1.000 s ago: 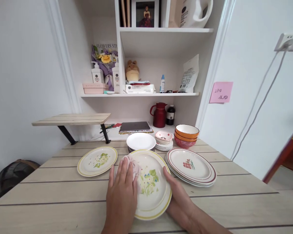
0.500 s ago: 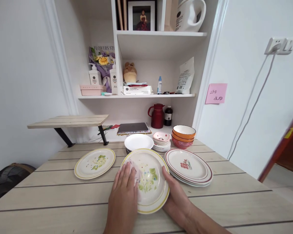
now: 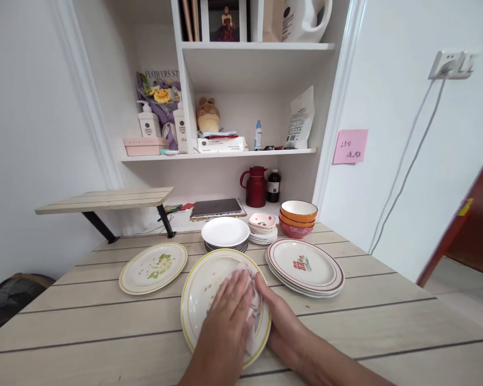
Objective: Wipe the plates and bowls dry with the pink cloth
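A white plate with a yellow rim (image 3: 201, 292) lies on the wooden table (image 3: 104, 327) in front of me. My left hand (image 3: 225, 327) lies flat on a pinkish cloth (image 3: 254, 305), pressing it onto the right half of the plate. My right hand (image 3: 284, 327) rests against the plate's right edge, its fingers on the rim. A second yellow-rimmed plate with a green flower print (image 3: 153, 266) lies to the left.
A stack of red-rimmed plates (image 3: 306, 266) sits to the right. Behind are a white plate on a stack (image 3: 225, 233), small dishes (image 3: 262, 229) and stacked orange bowls (image 3: 298, 217). A red jug (image 3: 255, 186), dark bottle (image 3: 273, 186) and closed laptop (image 3: 215, 208) stand by the shelves.
My left hand has slid the cloth from the plate's left side across to its right side. The right hand has kept its hold on the rim. The view has shifted slightly.
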`<state>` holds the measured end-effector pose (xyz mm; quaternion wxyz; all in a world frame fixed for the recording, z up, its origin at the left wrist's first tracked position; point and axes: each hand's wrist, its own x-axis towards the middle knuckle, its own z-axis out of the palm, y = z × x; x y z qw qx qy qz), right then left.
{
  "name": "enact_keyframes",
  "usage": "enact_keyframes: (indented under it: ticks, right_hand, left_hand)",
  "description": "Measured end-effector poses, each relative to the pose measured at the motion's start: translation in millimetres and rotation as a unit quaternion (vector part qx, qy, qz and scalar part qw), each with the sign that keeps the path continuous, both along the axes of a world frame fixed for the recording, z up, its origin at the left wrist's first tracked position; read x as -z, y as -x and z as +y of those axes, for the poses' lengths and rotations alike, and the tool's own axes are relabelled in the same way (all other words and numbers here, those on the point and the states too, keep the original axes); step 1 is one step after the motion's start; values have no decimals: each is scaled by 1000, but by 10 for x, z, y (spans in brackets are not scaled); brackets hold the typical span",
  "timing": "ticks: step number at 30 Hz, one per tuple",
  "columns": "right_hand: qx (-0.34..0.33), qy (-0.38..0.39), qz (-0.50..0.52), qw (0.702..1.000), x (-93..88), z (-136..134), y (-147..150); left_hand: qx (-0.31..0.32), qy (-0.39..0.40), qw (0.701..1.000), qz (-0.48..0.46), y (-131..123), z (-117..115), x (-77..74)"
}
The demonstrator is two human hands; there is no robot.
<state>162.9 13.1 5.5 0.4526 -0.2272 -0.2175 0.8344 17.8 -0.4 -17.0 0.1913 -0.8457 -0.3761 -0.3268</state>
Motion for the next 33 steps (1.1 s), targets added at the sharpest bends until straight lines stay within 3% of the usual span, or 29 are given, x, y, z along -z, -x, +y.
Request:
enact_keyframes:
  ticks: [5, 11, 16, 25, 28, 33]
  right_hand:
    - [-6, 15, 58, 998, -61, 173, -155]
    - [68, -7, 67, 995, -187, 278, -356]
    - [29, 3, 46, 999, -175, 130, -241]
    - [2, 28, 17, 999, -90, 16, -95]
    - [-9, 33, 23, 999, -34, 7, -48]
    - [1, 30, 30, 999, 1, 59, -82]
  left_hand:
    - [58, -39, 995, 76, -53, -17, -11]
    - [-62, -89, 992, 61, 103, 25, -95]
    - [-177, -105, 978, -25, 257, 80, -53]
    - [-211, -35, 976, -32, 263, 163, 156]
    - [-177, -11, 984, -7, 202, 116, 145]
    - [-27, 33, 996, 72, 50, 1, 62]
